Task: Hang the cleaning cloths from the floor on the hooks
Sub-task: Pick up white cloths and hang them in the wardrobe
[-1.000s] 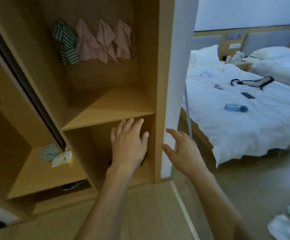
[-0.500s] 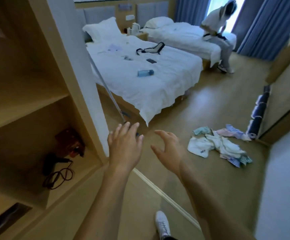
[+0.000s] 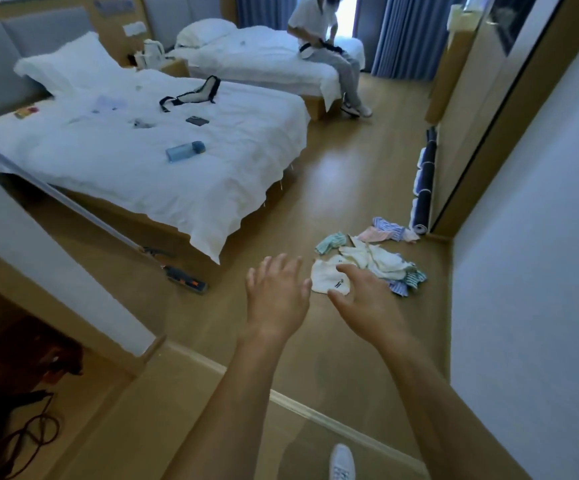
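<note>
A heap of cleaning cloths (image 3: 371, 259) lies on the wooden floor: white ones in the middle, striped green, pink and blue ones around them. My left hand (image 3: 276, 296) and my right hand (image 3: 364, 296) are both held out in front of me, fingers spread and empty, above the floor and short of the heap. In the picture the right hand overlaps the near edge of a white cloth (image 3: 326, 278). The hooks are out of view.
The wardrobe's white side panel (image 3: 56, 258) stands at left, a shelf with a black cable (image 3: 21, 441) below it. A mop (image 3: 184, 277) leans by the near bed (image 3: 163, 168). A person (image 3: 326, 46) sits on the far bed. Rolled mats (image 3: 423, 188) lie along the right wall.
My view has swung right from the wardrobe and its hung cloths to the room floor. The cloth heap has come closer. Both hands stay out in front, empty.
</note>
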{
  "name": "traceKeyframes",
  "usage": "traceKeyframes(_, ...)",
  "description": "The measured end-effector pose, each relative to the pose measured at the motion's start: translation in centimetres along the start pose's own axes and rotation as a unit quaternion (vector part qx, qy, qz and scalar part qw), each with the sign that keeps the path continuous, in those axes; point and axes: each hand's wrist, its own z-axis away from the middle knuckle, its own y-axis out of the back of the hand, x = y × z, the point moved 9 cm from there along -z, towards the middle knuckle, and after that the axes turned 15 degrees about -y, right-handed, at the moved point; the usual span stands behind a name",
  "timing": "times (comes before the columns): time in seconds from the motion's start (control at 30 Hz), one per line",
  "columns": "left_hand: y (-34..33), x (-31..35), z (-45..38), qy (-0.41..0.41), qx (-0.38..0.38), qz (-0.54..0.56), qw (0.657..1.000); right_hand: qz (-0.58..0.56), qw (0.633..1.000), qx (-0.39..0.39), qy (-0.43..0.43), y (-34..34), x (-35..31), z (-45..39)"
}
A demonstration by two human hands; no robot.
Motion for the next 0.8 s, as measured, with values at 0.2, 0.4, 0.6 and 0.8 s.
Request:
traceKeyframes(0.2, -5.3, 7.7, -9.1, -0.05, -0.016, 0.014, 0.999, -0.008, 0.998, 0.03, -0.053, 5.8, 7.9, -6.7)
traceKeyframes(0.4, -10.0, 11.8, -15.5, -0.07, -0.055, 0.03, 0.996, -0.013, 0.994, 0.049, -0.1, 9.7, 14.0, -11.4)
traceKeyframes(0.6, -14.4, 13.5, -21.4, -0.097, -0.091, 0.043, 0.99, -0.004, 0.99, 0.05, -0.131, 10.1, 17.0, -16.5)
traceKeyframes(0.8, -18.4, 12.9, -30.1, -0.113, -0.109, 0.067, 0.985, 0.005, 0.988, 0.055, -0.145, 10.0, 17.7, -24.2)
